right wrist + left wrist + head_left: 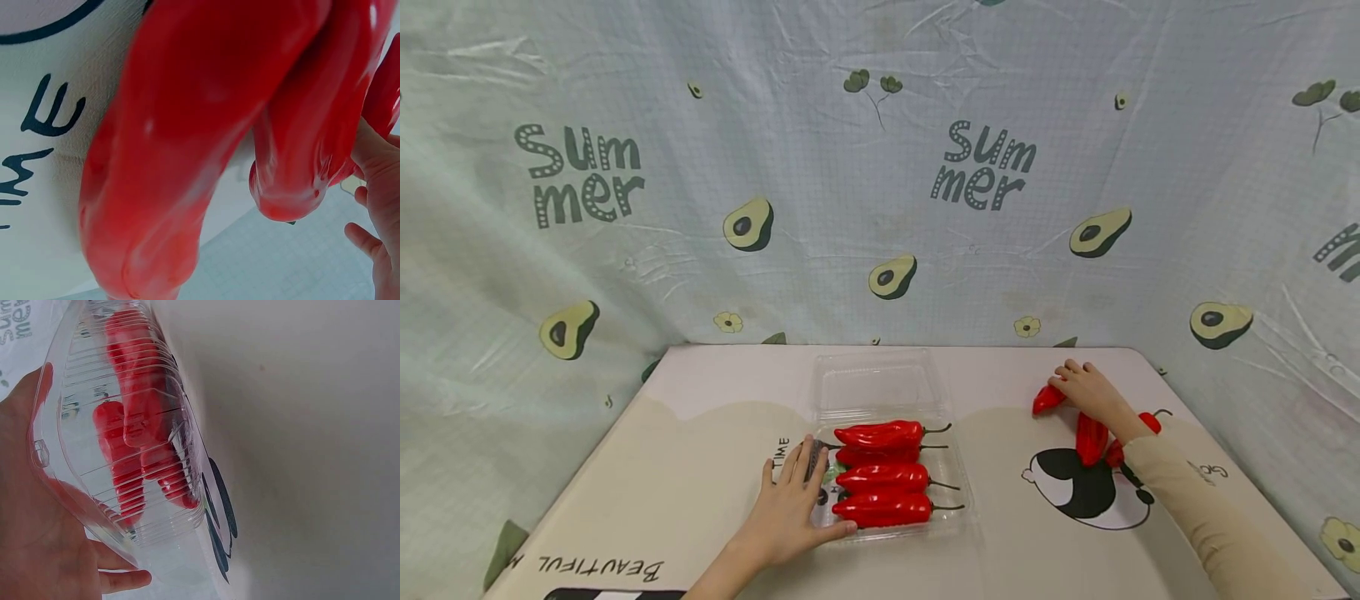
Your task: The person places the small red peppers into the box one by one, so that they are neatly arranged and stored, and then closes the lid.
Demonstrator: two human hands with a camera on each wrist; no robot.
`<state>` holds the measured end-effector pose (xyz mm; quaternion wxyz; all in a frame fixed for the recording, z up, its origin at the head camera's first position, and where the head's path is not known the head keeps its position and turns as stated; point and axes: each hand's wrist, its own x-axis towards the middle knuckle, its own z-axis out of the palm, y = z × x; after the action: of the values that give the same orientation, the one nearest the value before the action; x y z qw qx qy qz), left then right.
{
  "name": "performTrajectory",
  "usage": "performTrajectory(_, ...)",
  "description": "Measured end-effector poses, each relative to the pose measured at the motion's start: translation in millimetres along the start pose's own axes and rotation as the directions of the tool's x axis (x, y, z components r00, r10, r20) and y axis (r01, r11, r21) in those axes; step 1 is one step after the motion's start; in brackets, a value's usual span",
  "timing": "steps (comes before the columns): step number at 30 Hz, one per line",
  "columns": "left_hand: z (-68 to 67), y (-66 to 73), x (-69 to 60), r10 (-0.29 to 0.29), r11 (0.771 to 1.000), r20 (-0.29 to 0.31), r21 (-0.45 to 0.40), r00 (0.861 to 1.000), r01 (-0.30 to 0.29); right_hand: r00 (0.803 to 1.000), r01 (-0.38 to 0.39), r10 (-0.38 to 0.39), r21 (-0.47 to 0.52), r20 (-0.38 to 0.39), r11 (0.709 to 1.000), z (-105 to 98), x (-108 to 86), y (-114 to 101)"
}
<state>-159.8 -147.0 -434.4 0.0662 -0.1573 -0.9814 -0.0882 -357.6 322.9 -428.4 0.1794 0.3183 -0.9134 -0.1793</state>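
A clear plastic clamshell box (955,529) lies with its lid folded back on the table. Several glossy red peppers (887,508) with dark stems are laid side by side in it, stems to the right. My left hand (782,508) rests at the box's left edge, fingers spread and fairly straight; in the left wrist view the palm is against the clear wall. Far to the right, my right hand (1090,392) pinches a red pepper (1047,400), partly hidden by the fingers. Other red peppers (1092,438) lie under and beside that wrist.
The box's transparent lid (880,383) lies toward the back of the table. The light table cover (700,467) carries printed words and a black-and-white cartoon face. A curtain (820,167) with avocado prints hangs behind the table and along its sides.
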Motion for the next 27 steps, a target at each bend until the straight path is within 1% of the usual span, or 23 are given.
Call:
performTrajectory(4, 0.0, -0.1, -0.3, 0.002, 1.000, 0.007, -0.002, 1.000, -0.002, 1.000, -0.008, 0.007, 0.010, 0.019, 1.000, -0.3, -1.2, -0.7)
performTrajectory(8, 0.2, -0.2, -0.1, 0.001, 1.000, 0.012, -0.008, 1.000, -0.001, 0.999, -0.024, 0.022, 0.041, 0.035, 0.999, -1.8, -2.4, -1.4)
performTrajectory(14, 0.4, -0.5, 0.7, 0.002, 1.000, 0.004, -0.001, 1.000, -0.002, 0.999, -0.032, 0.030, 0.091, 0.032, 0.995, -5.8, -2.1, -2.8)
performTrajectory(21, -0.3, -0.5, 0.8, 0.001, 1.000, 0.009, -0.008, 1.000, -0.001, 0.998, -0.050, 0.045, 0.117, 0.047, 0.992, -6.2, -1.0, -4.3)
performTrajectory(27, -1.2, 0.5, 0.7, -0.004, 1.000, 0.014, -0.019, 1.000, 0.004, 0.999, -0.041, 0.038, 0.111, 0.023, 0.993, -7.0, -1.0, -5.2)
